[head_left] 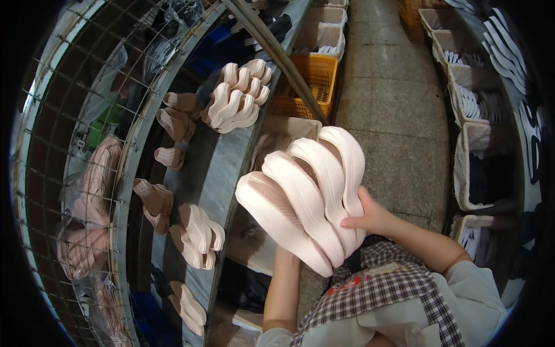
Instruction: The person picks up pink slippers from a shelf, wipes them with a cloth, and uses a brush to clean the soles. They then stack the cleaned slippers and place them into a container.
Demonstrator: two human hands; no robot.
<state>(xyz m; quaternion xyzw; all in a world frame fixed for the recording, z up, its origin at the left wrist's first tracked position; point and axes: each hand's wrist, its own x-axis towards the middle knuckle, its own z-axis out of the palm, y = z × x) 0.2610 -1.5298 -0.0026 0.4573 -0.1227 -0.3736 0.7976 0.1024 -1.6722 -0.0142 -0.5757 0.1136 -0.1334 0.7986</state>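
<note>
Several thick, pale pink shoe soles (309, 196) stand side by side in a nested stack in front of my body. My right hand (376, 217) grips the stack at its right end, with the thumb lying over the near edges and the fingers behind. From below, my left forearm (283, 289) reaches up beneath the stack's left part. The soles hide my left hand, so its fingers do not show. A ribbed inner surface is visible on the leftmost sole.
On the grey bench (231, 153) at left lie a far pile of pale soles (240, 95), nearer soles (199, 237) and brown clog uppers (153, 196). Wire mesh (52, 133) borders it. A yellow crate (321, 75) stands beyond. Lined bins (480, 139) line the aisle's right side.
</note>
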